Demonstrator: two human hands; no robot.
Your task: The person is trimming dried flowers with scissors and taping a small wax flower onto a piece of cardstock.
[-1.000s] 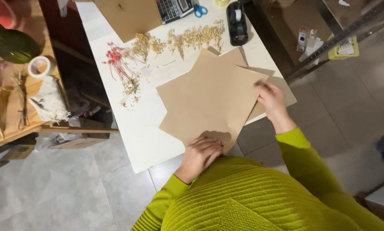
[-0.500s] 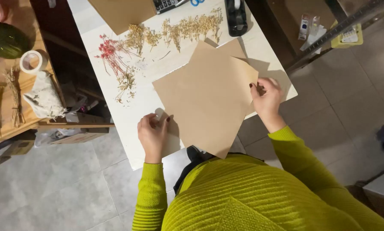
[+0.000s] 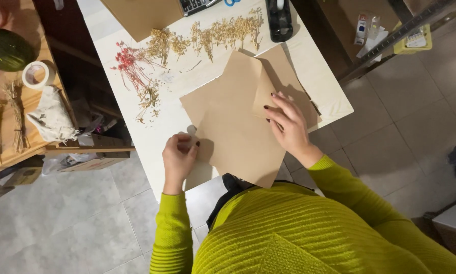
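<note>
A large brown paper sheet (image 3: 233,127) lies on the white table (image 3: 152,137), over a second brown sheet (image 3: 294,83) that shows at its right. My right hand (image 3: 289,124) rests flat on the upper sheet near a folded-over flap, fingers spread. At the sheet's left corner, my left hand (image 3: 180,152) pinches a small white piece (image 3: 190,132); what it is I cannot tell. Both arms wear lime-green sleeves.
Dried red sprigs (image 3: 134,71) and yellow sprigs (image 3: 213,33) lie across the table behind the paper. Further back are another brown sheet (image 3: 141,18), a calculator (image 3: 197,5) and a black tape dispenser (image 3: 280,15). A wooden side table (image 3: 14,152) at left holds a tape roll (image 3: 37,75) and crumpled paper (image 3: 53,116).
My left hand moved from the paper's near edge to its left corner and picked up a small white piece. My right hand slid from the right edge onto the sheet.
</note>
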